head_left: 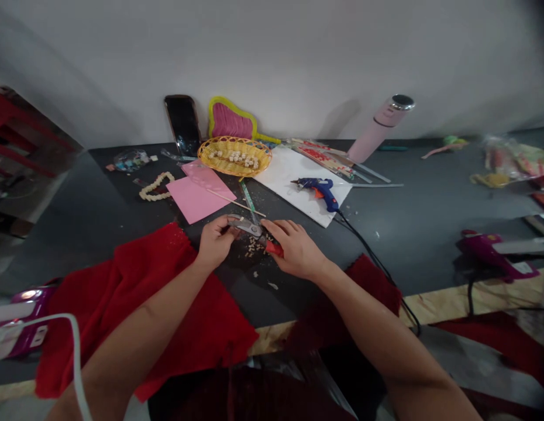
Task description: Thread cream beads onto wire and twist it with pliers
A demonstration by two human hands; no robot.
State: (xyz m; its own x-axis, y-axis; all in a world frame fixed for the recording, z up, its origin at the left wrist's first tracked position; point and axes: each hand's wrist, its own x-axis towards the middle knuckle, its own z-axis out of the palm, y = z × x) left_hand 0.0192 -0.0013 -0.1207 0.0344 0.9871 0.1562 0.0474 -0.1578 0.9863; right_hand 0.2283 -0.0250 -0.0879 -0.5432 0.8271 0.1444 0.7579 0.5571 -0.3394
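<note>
Red-handled cutters point(254, 228) are in my right hand point(298, 248), their grey metal jaws pointing left toward my other hand. The fingers of my left hand point(217, 238) are pinched together right at the jaws. A tiny pale bit shows by the jaws, but what the left fingers hold is too small to make out. Below the cutters, small pale cut pieces point(253, 248) lie scattered on the dark table point(219, 275). Just beyond my hands are a thin wooden stick point(241, 204) and a green-marked strip point(247, 196).
A yellow wicker basket point(234, 169) holds small pale pieces. Nearby lie pink paper squares point(199, 199), a beige beaded loop point(155, 190), a blue glue gun point(320, 190) on a white board point(293, 181), a phone point(183, 123), a pink flask point(377, 131) and red cloth point(167, 292).
</note>
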